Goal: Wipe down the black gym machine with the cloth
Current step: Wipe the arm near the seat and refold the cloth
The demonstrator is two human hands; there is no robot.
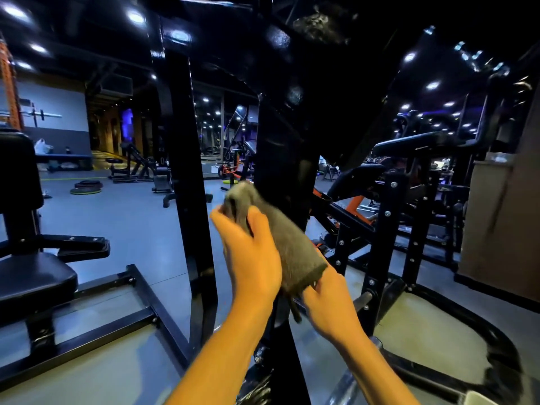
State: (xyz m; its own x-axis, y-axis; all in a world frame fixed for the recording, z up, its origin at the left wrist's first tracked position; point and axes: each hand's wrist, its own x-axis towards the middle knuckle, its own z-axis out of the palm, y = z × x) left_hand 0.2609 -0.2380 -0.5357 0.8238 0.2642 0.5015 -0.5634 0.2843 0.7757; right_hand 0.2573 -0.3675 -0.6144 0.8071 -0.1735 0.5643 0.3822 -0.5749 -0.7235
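A single head-worn wide-angle view looks forward and slightly down, very close to the tall black steel gym machine upright filling the frame's centre.

Faint pale digits, apparently "02" and "0", stand on the black weight stack behind the upright post. They are blurred. No other text is legible.

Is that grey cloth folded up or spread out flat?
Folded: the grey cloth shows a thick, squared lower edge, held between the left hand and right hand.
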